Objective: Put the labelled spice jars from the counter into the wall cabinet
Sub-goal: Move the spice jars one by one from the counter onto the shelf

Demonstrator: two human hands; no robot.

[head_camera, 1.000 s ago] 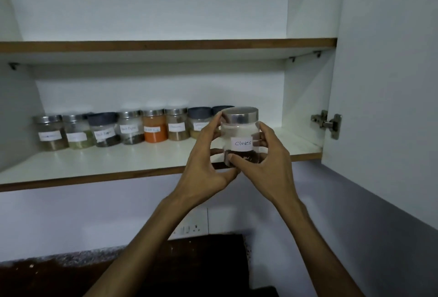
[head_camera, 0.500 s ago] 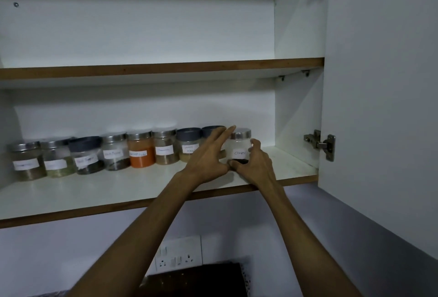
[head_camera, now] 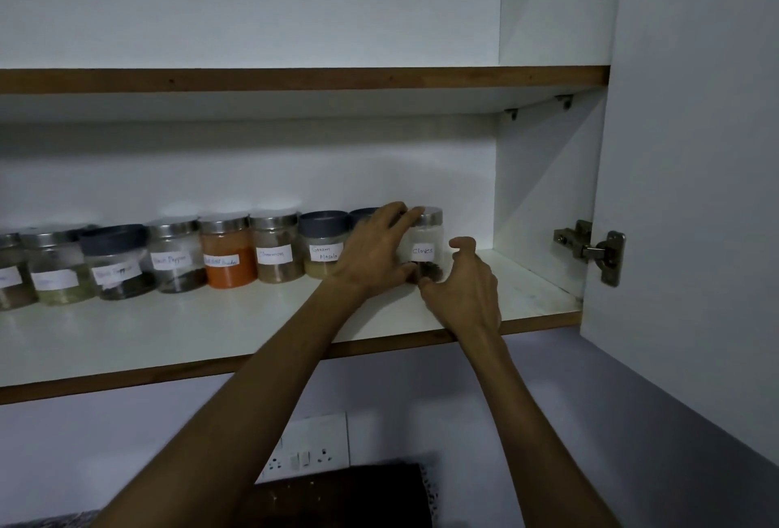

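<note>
On the lower shelf (head_camera: 295, 329), cloves jar (head_camera: 426, 247) being seated.
Left hand (head_camera: 375, 251) grips it; right hand (head_camera: 466, 287), loosely curled, holds nothing; letting go seems next.

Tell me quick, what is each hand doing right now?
Left hand: fingers curled round the cloves jar, holding it.
Right hand: loosely curled beside the jar, thumb at its base; grip unclear.
</note>
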